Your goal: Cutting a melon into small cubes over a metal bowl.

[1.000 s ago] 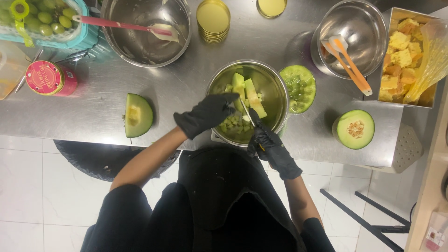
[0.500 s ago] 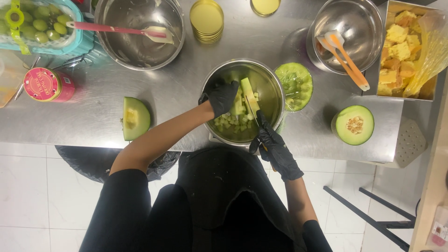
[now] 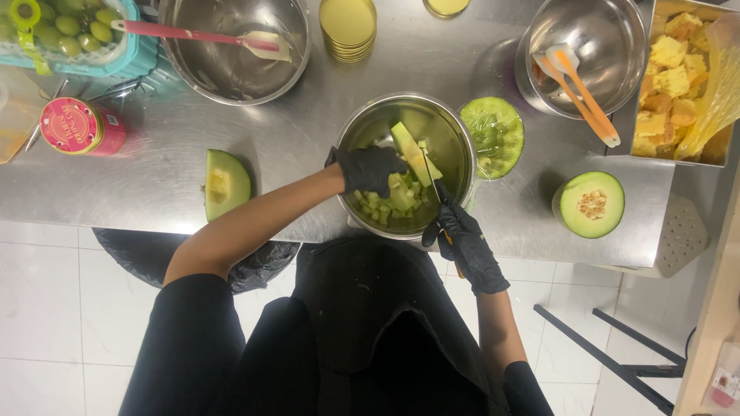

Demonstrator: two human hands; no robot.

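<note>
Head view: left hand [image 3: 371,169] fingers clamped on melon slice [image 3: 412,152] over steel bowl [image 3: 362,131] of green chunks [image 3: 397,196]; right hand [image 3: 462,240] fingers closed around knife [image 3: 433,183].

Three steel bowls on the counter: one at the near edge [image 3: 406,166], one at the far edge [image 3: 233,46], one toward the far right corner [image 3: 593,50]. Three cut melon pieces outside the bowls: a wedge [image 3: 225,183], a half [image 3: 590,204], a film-wrapped half [image 3: 493,135]. Two spatulas: red-handled [image 3: 200,37], orange-handled [image 3: 578,88]. One pink tin [image 3: 77,127]. Two black-gloved hands: left hand [image 3: 370,169], right hand [image 3: 465,243].
</note>
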